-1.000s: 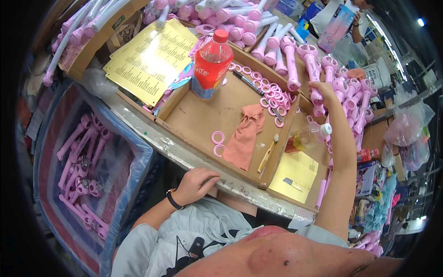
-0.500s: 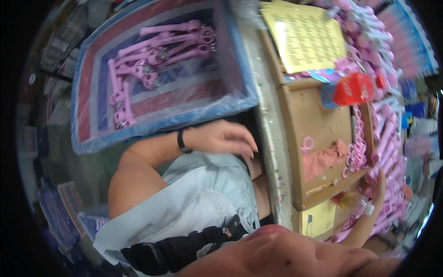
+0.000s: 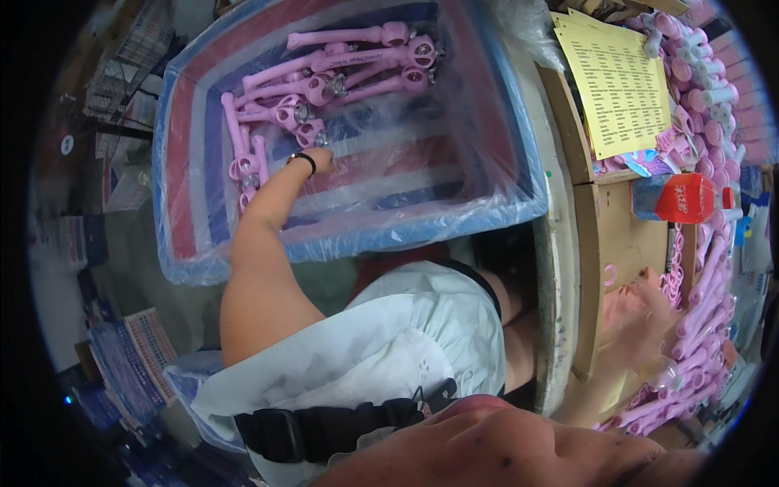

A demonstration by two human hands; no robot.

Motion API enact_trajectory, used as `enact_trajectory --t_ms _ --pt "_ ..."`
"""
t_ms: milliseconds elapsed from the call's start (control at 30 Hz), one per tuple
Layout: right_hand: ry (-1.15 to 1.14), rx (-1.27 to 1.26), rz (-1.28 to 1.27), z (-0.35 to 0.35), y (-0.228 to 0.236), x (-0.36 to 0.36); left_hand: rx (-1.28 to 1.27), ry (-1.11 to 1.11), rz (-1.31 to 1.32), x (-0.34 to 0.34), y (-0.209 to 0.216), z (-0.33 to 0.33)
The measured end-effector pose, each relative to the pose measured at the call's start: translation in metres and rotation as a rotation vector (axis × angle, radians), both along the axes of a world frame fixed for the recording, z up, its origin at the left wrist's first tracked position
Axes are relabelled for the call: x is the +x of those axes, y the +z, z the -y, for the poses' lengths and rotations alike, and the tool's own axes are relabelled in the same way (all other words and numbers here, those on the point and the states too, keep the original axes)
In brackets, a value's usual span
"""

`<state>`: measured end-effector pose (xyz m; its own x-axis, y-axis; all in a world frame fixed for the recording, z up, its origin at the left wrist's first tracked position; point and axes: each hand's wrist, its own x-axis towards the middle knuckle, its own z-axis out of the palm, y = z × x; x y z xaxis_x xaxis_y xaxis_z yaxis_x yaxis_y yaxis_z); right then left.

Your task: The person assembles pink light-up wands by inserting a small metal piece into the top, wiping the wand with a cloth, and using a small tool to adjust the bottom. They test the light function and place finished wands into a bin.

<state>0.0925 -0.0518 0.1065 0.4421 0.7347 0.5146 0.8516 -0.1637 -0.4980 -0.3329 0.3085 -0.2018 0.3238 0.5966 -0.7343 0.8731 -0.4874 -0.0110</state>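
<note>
My left hand [image 3: 318,154], with a black band at the wrist, reaches down into a large bin [image 3: 507,215] lined with clear plastic. Its fingertips are in among several pink handle-shaped parts [image 3: 357,61] with round heads; whether they grip one is hidden. My right hand [image 3: 653,296] lies on the cardboard tray [image 3: 629,243] at my right, fingers spread, beside a pink cloth [image 3: 621,312] and a row of pink tubes [image 3: 706,296].
A red-labelled bottle [image 3: 686,197] lies in the tray, and a yellow printed sheet [image 3: 621,81] is above it. A loose pink ring [image 3: 610,274] sits on the cardboard. Stacks of printed cards [image 3: 138,357] lie on the floor at lower left.
My view has swung left, from the tray to the bin. My left hand went from the table edge down into the bin's pink parts. My right hand stayed at the tray.
</note>
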Motion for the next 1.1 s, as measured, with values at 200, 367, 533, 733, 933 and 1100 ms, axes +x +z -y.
enact_trajectory --t_ms 200,367,533,733,933,1100 --pt "0.740 0.043 0.112 -0.147 -0.100 -0.150 0.742 0.302 0.209 -0.036 -0.013 -0.063" --pt "0.657 -0.174 0.141 -0.146 -0.120 -0.159 0.636 0.454 0.097 -0.041 -0.031 -0.110" --pt "0.638 -0.123 0.094 -0.139 -0.136 -0.156 0.637 0.515 -0.072 -0.039 -0.053 -0.129" --pt "0.585 0.006 0.078 -0.134 -0.142 -0.157 0.718 0.123 -0.078 -0.065 -0.023 -0.110" --pt "0.557 0.111 0.072 -0.132 -0.150 -0.160 0.724 0.252 0.083 -0.104 0.050 -0.086" --pt "0.548 0.142 0.107 -0.132 -0.157 -0.161 0.838 0.149 -0.055 -0.127 0.111 -0.077"
